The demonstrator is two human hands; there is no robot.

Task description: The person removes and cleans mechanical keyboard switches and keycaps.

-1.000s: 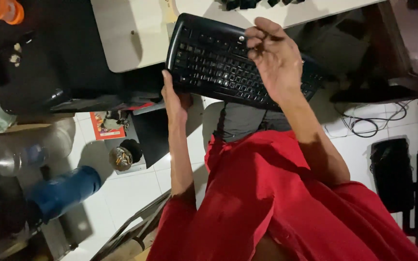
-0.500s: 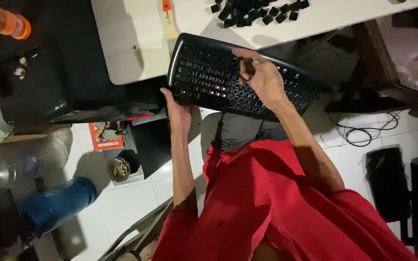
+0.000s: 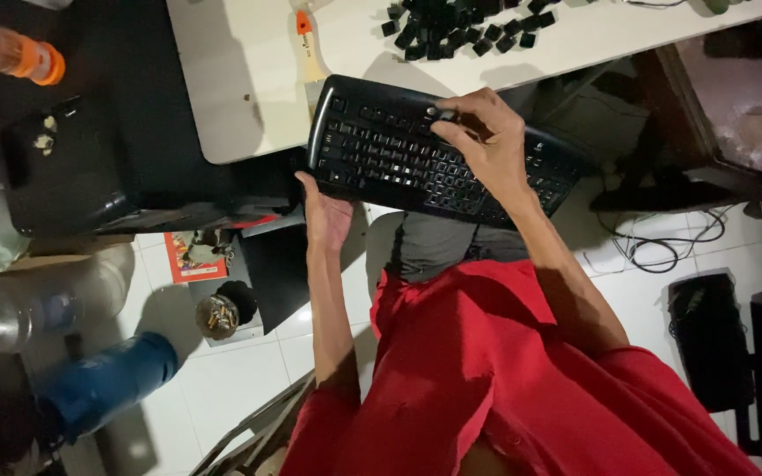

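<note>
A black keyboard (image 3: 381,150) is held in the air in front of the white table (image 3: 249,79). My left hand (image 3: 326,216) grips its near left edge from underneath. My right hand (image 3: 485,141) lies on top of the keys near the middle, with the fingertips pinched at a key along the upper row. Whether a key is between the fingers cannot be told. A pile of loose black keycaps (image 3: 460,25) lies on the table just beyond the keyboard. A small brush with a pale handle and an orange tip (image 3: 308,44) lies on the table left of the pile.
A black box (image 3: 72,167) stands left of the table, with a clear bottle with an orange cap (image 3: 11,53) behind it. On the tiled floor are a blue bottle (image 3: 103,383), a clear bottle (image 3: 19,308), an orange booklet (image 3: 191,256), a small round tin (image 3: 216,316) and cables (image 3: 663,247) at the right.
The view has shifted, so the keyboard and both hands sit lower in the picture. My right hand has moved from the keyboard's far edge onto the keys, fingers now pinched at the upper row.
</note>
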